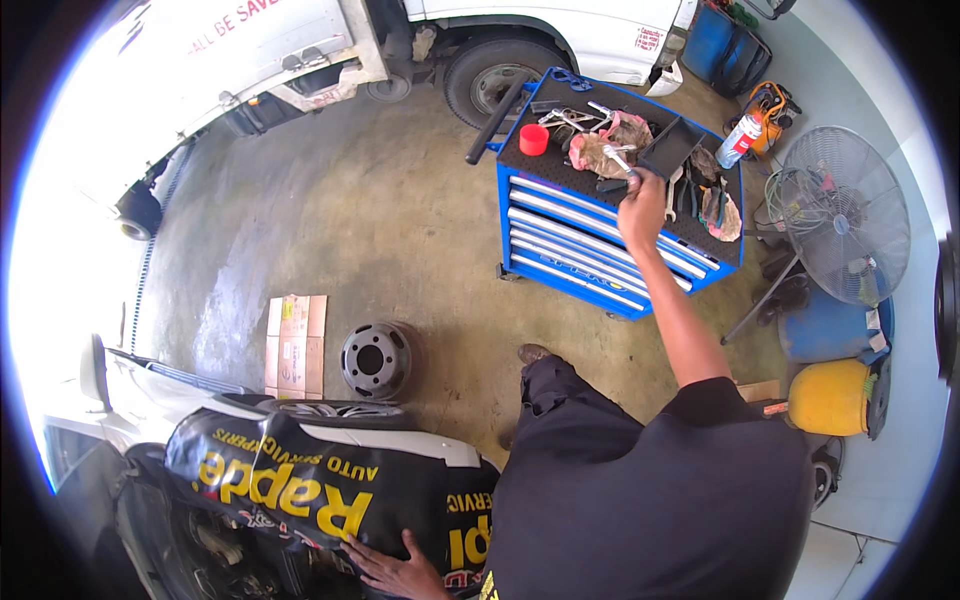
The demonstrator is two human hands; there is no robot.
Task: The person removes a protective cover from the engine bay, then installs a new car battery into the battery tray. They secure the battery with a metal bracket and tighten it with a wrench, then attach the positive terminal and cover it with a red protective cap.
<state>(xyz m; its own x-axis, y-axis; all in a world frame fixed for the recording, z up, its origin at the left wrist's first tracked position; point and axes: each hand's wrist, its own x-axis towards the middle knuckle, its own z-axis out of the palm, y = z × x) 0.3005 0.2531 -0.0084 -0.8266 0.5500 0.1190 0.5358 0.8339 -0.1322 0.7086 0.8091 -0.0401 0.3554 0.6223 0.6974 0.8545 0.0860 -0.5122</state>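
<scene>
My right hand (642, 208) reaches over the blue tool trolley (600, 262), its fingers closed round a ratchet wrench (619, 158) whose chrome head points away from me. Beneath the wrench lies a crumpled, stained rag (592, 154). My left hand (402, 573) rests flat, fingers spread, on a black fender cover (290, 470) with yellow lettering, draped over a car's wing beside the exposed engine bay (200, 545). On the trolley's dark top stand a red cup-shaped container (533, 139) and a spray can (739, 141); pliers and wrenches lie to the right.
A bare steel wheel rim (376, 362) and flattened cardboard (296, 346) lie on the floor. A white truck (560, 30) is parked behind the trolley. To the right stand a large fan (842, 222), a blue drum (825, 330) and a yellow container (828, 398).
</scene>
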